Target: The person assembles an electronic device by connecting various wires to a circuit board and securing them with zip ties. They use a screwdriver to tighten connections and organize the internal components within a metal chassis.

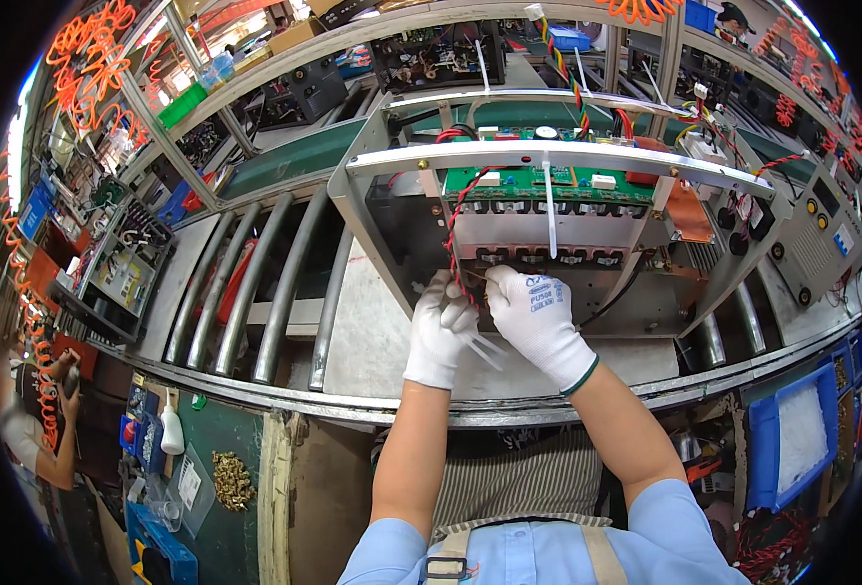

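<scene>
Both my hands wear white knit gloves and meet at the open front of a metal machine chassis [392, 159]. My left hand [436, 336] is closed, with white cable ties [487, 351] sticking out from beside its fingers. A red-and-black twisted cable [453, 229] hangs from the upper bar and runs down to these fingers. My right hand [536, 310] is in a pinch beside the cable's lower end; its fingertips hide what they hold, if anything. Above the hands sits a green circuit board [568, 185]. Another cable tie [550, 210] dangles from the front bar.
The chassis stands on a metal plate [372, 341] over a roller conveyor [290, 283]. A grey control panel [826, 239] joins its right side. Below lie brass fittings [232, 481], a white bottle [172, 429] and a blue bin [792, 434]. Another person's hand [65, 380] shows far left.
</scene>
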The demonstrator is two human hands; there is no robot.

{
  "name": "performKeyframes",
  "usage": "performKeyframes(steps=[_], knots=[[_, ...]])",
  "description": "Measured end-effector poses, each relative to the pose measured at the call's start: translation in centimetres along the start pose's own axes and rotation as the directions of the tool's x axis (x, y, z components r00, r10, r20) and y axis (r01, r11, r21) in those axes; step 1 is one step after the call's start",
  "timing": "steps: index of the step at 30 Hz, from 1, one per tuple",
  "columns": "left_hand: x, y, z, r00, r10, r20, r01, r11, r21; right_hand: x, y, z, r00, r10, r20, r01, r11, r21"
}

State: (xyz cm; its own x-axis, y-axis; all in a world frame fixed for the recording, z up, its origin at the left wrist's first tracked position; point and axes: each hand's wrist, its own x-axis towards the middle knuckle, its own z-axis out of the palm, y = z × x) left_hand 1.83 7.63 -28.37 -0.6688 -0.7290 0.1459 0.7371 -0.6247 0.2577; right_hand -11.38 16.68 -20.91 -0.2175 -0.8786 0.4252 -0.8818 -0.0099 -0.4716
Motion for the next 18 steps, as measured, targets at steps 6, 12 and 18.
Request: performKeyframes(steps=[6,12,18], knots=[[-0.9,-0.8,0.2,0.956,0.205,-0.208,-0.160,0.963,0.215,-1.5,0.3,1.7,0.955,-0.023,-0.295,0.108,0.955,0.277],[-2.6,-1.5,0.2,0.671,0.742,-0.004,-0.134,0.126,0.983,-3.3,-1.6,8.1,0.944,0.238,-0.229,0.034,0.619,0.785],[-4.4,0.3,2.4,0.657,0.395,0.642,-0.346,-0.598,0.723,-1.6,-0.1,9.5,0.938,0.241,-0.249,0.083,0.543,0.836]])
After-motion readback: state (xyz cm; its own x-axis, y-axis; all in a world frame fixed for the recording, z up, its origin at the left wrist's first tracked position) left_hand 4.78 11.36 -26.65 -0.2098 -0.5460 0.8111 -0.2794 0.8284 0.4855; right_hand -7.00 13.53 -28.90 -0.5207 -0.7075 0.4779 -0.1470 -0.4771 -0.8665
